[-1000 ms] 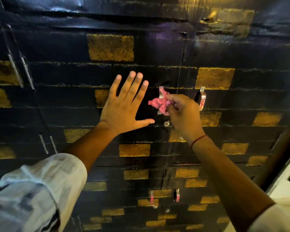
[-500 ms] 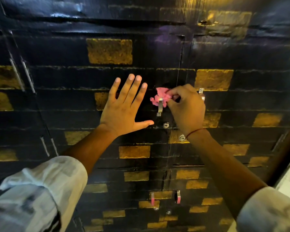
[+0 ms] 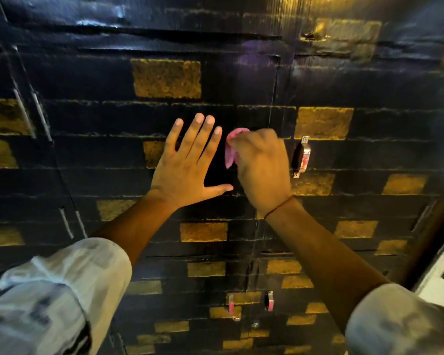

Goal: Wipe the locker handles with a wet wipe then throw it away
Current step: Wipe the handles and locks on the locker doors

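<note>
1. The locker front (image 3: 215, 47) is filling the view, dark and glossy with gold brick-like patches; a vertical seam is running between two doors just right of the hands.
2. A metal handle (image 3: 303, 156) is standing upright on the right door, long axis vertical, uncovered, just beside the right hand (image 3: 262, 167).
3. Two smaller handles, lower left handle (image 3: 231, 303) and lower right handle (image 3: 269, 300), are sitting on the lower doors, well apart from the hands; long bar handles (image 3: 23, 112) are showing at the far left.
4. The right hand is covering the left door's handle, which is hidden, so contact with it cannot be told.
5. The pink wet wipe (image 3: 232, 149) is bunched in the right hand's curled fingers, sticking out on their left side, hanging roughly up-and-down; the image here is blurred.
6. The left hand (image 3: 187, 170) is lying flat on the left door, fingers straight and spread, pointing up, thumb (image 3: 218, 188) reaching toward the right hand and grasping nothing.
</note>
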`<state>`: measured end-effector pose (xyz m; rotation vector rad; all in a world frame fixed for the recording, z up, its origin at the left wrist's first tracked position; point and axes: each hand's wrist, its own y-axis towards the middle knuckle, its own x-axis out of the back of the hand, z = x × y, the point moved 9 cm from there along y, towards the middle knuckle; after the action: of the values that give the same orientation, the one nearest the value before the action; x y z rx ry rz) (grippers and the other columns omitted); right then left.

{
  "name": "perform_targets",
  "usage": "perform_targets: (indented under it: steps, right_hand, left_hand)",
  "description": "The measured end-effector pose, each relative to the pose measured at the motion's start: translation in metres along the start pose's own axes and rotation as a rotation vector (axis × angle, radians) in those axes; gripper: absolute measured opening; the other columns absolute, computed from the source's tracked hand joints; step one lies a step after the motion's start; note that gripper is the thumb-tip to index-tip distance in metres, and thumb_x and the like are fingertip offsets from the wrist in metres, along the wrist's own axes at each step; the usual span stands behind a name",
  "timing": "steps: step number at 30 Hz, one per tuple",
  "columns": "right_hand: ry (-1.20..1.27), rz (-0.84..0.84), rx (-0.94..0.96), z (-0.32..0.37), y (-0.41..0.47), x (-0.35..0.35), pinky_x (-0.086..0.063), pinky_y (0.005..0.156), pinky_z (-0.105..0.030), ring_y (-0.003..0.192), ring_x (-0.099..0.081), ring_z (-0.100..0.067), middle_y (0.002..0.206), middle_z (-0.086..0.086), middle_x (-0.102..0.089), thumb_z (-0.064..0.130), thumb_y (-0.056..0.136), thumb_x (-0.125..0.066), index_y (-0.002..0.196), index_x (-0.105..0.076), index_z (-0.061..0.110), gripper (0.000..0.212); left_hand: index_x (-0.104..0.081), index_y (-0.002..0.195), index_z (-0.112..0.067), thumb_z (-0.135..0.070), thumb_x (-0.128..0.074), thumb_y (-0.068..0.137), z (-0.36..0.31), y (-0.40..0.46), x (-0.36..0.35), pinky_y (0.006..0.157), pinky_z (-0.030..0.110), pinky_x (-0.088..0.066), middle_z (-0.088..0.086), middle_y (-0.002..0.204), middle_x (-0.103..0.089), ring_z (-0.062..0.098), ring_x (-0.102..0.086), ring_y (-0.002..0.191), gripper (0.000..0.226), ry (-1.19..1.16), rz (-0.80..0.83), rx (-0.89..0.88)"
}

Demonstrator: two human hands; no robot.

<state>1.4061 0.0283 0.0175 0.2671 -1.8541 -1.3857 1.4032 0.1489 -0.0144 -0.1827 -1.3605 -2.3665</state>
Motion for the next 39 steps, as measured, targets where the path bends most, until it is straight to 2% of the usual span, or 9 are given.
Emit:
perform_targets:
  steps: [6,11,17,23,28,31,34,37,39]
  right_hand:
    - [-0.353,0.090,0.165,0.015,-0.051,-0.021,-0.022,0.114,-0.058,0.147,-0.023,-0.033,0.156,0.000,-0.038,0.026,0.095,-0.047,0.144,-0.049,0.017,0.050]
    - [-0.463,0.156,0.261,0.012,-0.061,-0.027,-0.020,0.113,-0.064,0.145,-0.026,-0.038,0.152,0.000,-0.043,0.028,0.094,-0.054,0.140,-0.052,0.019,0.048]
    - [-0.463,0.083,0.315,0.022,-0.051,-0.011,-0.032,0.101,-0.050,0.122,-0.048,-0.029,0.127,0.004,-0.061,0.024,0.094,-0.054,0.124,-0.064,0.022,0.032]
    - [0.000,0.108,0.267,0.017,-0.047,0.006,-0.049,0.075,-0.041,0.096,-0.056,-0.030,0.113,0.002,-0.070,0.010,0.090,-0.059,0.110,-0.073,0.015,0.025]
    - [0.271,-0.008,0.025,-0.020,-0.051,0.044,-0.053,0.086,-0.038,0.101,-0.060,-0.026,0.113,-0.005,-0.068,-0.008,0.083,-0.059,0.105,-0.072,0.010,0.031]
    - [0.362,-0.057,-0.086,-0.047,-0.052,0.065,-0.047,0.096,-0.020,0.111,-0.056,-0.016,0.116,-0.008,-0.060,-0.008,0.084,-0.060,0.110,-0.065,0.006,0.030]
    - [0.360,-0.082,-0.117,-0.070,-0.053,0.081,-0.039,0.093,-0.008,0.109,-0.052,-0.009,0.114,-0.008,-0.058,-0.003,0.086,-0.063,0.106,-0.063,0.007,0.022]
    - [0.340,-0.109,-0.117,-0.097,-0.054,0.090,-0.039,0.096,-0.011,0.109,-0.053,-0.007,0.114,-0.006,-0.063,0.003,0.090,-0.063,0.102,-0.068,0.008,0.015]
    - [0.205,-0.148,-0.153,-0.116,-0.053,0.092,-0.044,0.092,-0.026,0.106,-0.056,-0.019,0.113,-0.004,-0.065,0.009,0.091,-0.064,0.103,-0.072,0.012,0.015]
  left_hand:
    - [-0.013,0.161,0.002,-0.088,-0.031,0.089,0.000,-0.002,0.000,0.126,0.057,-0.003,0.023,0.168,-0.014,0.037,-0.010,0.156,0.116,-0.026,-0.002,0.002]
    - [-0.013,0.161,0.002,-0.089,-0.031,0.088,-0.001,-0.002,0.000,0.126,0.058,-0.004,0.024,0.168,-0.014,0.038,-0.011,0.156,0.118,-0.045,0.005,-0.010]
    - [-0.011,0.161,0.002,-0.091,-0.043,0.082,0.000,-0.003,0.000,0.126,0.061,-0.006,0.024,0.168,-0.012,0.039,-0.009,0.157,0.126,-0.046,0.037,-0.021]
    - [-0.024,0.160,-0.001,-0.066,-0.055,0.087,0.003,-0.002,0.011,0.125,0.060,-0.012,0.023,0.167,-0.020,0.038,-0.015,0.156,0.102,-0.124,0.049,0.011]
    - [-0.047,0.150,-0.007,-0.022,-0.054,0.095,-0.021,0.028,0.049,0.094,0.043,-0.042,0.011,0.131,-0.061,0.029,-0.056,0.116,0.058,-0.478,-0.058,0.085]
    - [-0.055,0.145,-0.009,-0.032,-0.047,0.099,-0.047,0.057,0.060,0.084,0.041,-0.051,0.007,0.119,-0.069,0.027,-0.060,0.103,0.052,-0.634,0.001,0.110]
    - [-0.066,0.134,-0.016,-0.040,-0.046,0.099,-0.074,0.080,0.068,0.080,0.041,-0.043,0.003,0.107,-0.074,0.025,-0.063,0.095,0.047,-0.547,-0.003,0.044]
    - [-0.076,0.114,-0.015,-0.040,-0.048,0.098,-0.090,0.096,0.069,0.075,0.037,-0.038,0.002,0.094,-0.077,0.024,-0.065,0.086,0.040,-0.568,-0.036,0.056]
    - [-0.077,0.109,-0.017,-0.041,-0.051,0.098,-0.094,0.104,0.065,0.076,0.037,-0.037,0.000,0.091,-0.076,0.023,-0.064,0.085,0.038,-0.563,-0.055,0.102]
